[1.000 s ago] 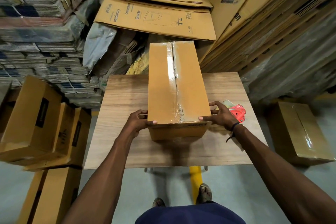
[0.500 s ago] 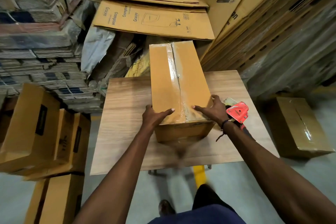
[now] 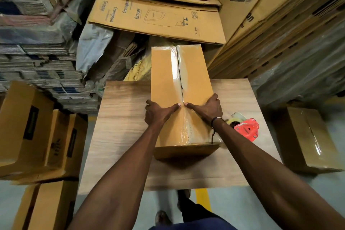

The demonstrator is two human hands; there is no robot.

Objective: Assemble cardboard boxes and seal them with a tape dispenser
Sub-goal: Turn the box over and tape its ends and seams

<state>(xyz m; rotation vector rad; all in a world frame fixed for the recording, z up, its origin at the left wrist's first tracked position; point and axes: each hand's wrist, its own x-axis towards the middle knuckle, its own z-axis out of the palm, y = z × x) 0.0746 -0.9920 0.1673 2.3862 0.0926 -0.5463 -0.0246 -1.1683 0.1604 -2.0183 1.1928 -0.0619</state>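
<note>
Item 1, qty 1: cardboard box, long, closed, lying on wooden table w/ its far end overhanging the table's far edge; clear tape runs lengthwise along the top seam. Hands, qty 2: left hand and right hand both flat on the box top, fingers straight, fingertips almost meeting at the taped seam; neither holds anything, both press down. Thumbs reach toward the box's side edges. Dark cord band on right wrist. Item 2, qty 1: red tape dispenser, on table just right of the right wrist, roll side partly hidden behind the forearm. Surroundings: assembled boxes left of the left arm, at least 3 visible, stacked on the floor beside the table; 1 sealed box on floor, right of the right arm, past the dispenser. Beyond the fingertips: flat printed cartons piled above the box's far end, approx. 3 sheets, exact count unclear. Far left: bundled flattened cardboard in stacks; far right: leaning flat sheets, some in plastic wrap. Below the arms: person's legs and one shoe, yellow floor line under table's near edge.
</note>
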